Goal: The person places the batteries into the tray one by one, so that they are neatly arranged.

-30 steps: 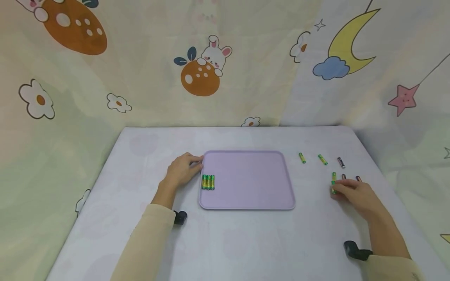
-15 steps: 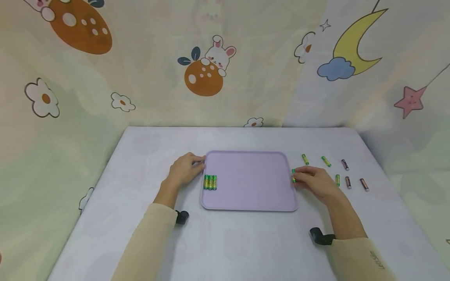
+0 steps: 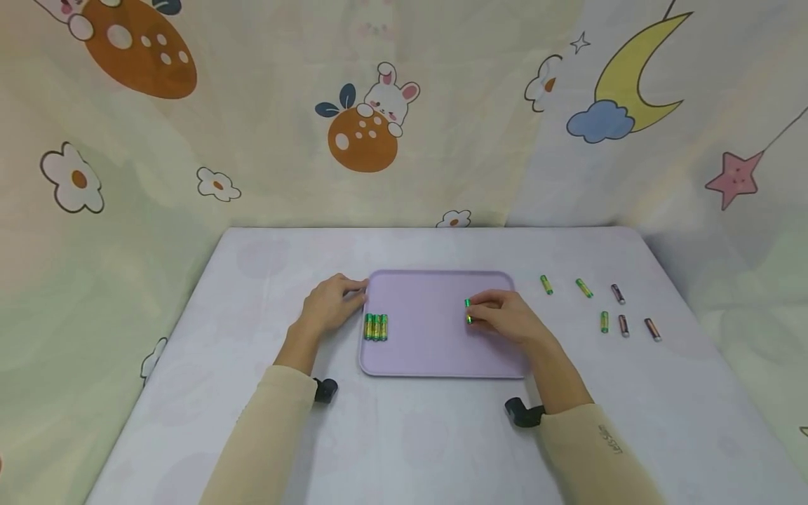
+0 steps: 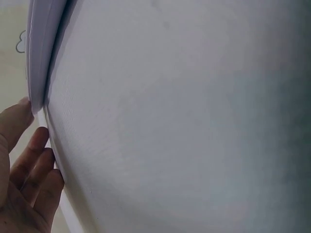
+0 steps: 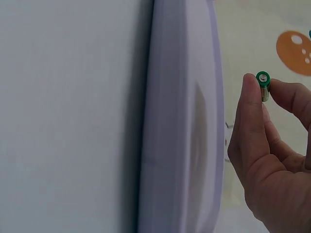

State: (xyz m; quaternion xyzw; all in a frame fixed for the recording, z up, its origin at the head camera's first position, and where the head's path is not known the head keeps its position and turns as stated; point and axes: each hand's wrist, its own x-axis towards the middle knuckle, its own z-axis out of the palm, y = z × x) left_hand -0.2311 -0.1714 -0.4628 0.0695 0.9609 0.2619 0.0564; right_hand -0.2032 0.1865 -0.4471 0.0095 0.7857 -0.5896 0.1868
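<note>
A lilac tray (image 3: pixel 442 358) lies in the middle of the table; its rim (image 5: pixel 167 145) also shows in the right wrist view. Three green batteries (image 3: pixel 375 327) lie side by side at its left end. My right hand (image 3: pixel 505 319) hovers over the tray's middle and pinches a green battery (image 3: pixel 468 311) between thumb and fingers; the battery's end (image 5: pixel 263 80) shows in the right wrist view. My left hand (image 3: pixel 330 305) rests on the table, fingertips touching the tray's left edge (image 4: pixel 36 73).
Several loose batteries lie on the table right of the tray: green ones (image 3: pixel 546 284) (image 3: pixel 583 287) (image 3: pixel 604 321) and dark ones (image 3: pixel 618 293) (image 3: pixel 623 325) (image 3: pixel 653 329). Patterned cloth walls close in the back and sides.
My right hand picked a green battery from the loose group on the right and carried it leftward over the tray. The left hand stayed at the tray's edge.
</note>
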